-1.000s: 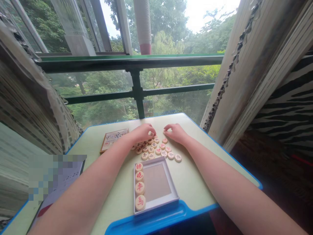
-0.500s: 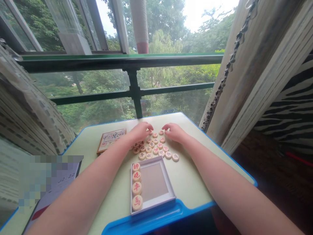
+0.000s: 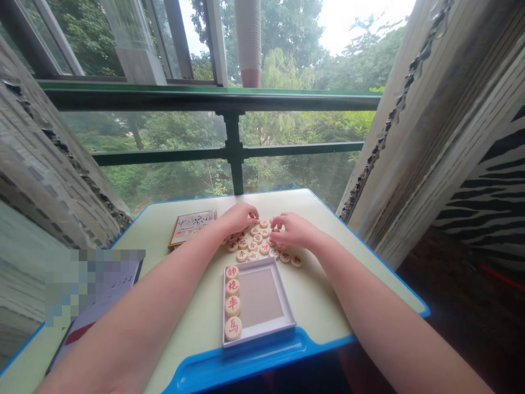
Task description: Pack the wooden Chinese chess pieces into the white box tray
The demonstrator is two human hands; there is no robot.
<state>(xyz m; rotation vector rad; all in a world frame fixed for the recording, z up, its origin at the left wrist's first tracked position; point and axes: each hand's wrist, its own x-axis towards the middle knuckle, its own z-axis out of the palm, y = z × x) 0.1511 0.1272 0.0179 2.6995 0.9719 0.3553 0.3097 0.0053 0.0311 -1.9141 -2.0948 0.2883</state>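
Several round Chinese chess pieces (image 3: 257, 239) lie in a loose group on the table, marked in red or dark characters. At the group's far left edge is my left hand (image 3: 241, 217), fingers bent downward and slightly apart, the tips beside or touching a piece. My right hand (image 3: 296, 230) reaches over the right side, its fingers curved and spread, thumb close to the pieces; its palm hides some of them. Nearer me sits a shallow white box tray (image 3: 287, 306). Along its left wall stands a column of red-marked pieces (image 3: 233, 303).
A decorated box lid (image 3: 192, 227) rests left of the pieces, partly behind my left forearm. A sheet with handwriting (image 3: 109, 290) lies at the table's left. The table (image 3: 324, 306) has a blue edge and a blue front groove. Railing (image 3: 234, 153) and curtains surround it.
My right hand has moved in over the right-hand pieces, toward me and leftward. The fingers of my left hand have curled more. The view has shifted slightly.
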